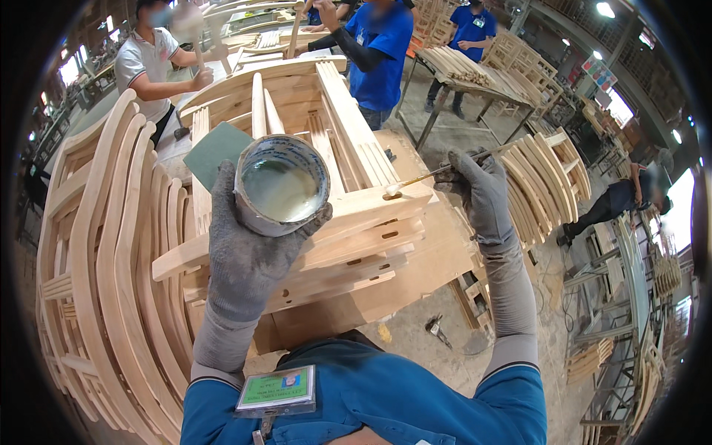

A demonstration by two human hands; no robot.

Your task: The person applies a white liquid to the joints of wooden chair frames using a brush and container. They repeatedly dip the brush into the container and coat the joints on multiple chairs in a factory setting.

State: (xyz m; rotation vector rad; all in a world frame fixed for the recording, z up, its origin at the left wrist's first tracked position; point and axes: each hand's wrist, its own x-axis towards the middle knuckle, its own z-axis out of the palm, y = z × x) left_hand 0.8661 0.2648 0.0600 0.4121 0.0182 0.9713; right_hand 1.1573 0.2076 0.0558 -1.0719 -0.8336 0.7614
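Observation:
My left hand (243, 256), in a grey glove, is wrapped round a round tub (285, 150) with a stained wall. Cloudy whitish liquid (278, 191), which looks like glue, covers its bottom. A dark green square sheet (213, 154) sticks out behind the tub; whether my fingers hold it is hidden. In my gloved right hand (482, 194) a thin brush (421, 178) is pinched, pointing left. Its tip meets a slot near the end of a pale wooden chair part (356, 211). More slotted wooden parts (348, 259) are stacked beneath.
Curved wooden frames (111, 252) stand packed at my left, with another row (538, 178) at the right. Across the bench, a person in white (152, 63) grips a mallet, near another in blue (378, 55). A tool (437, 330) lies on the floor.

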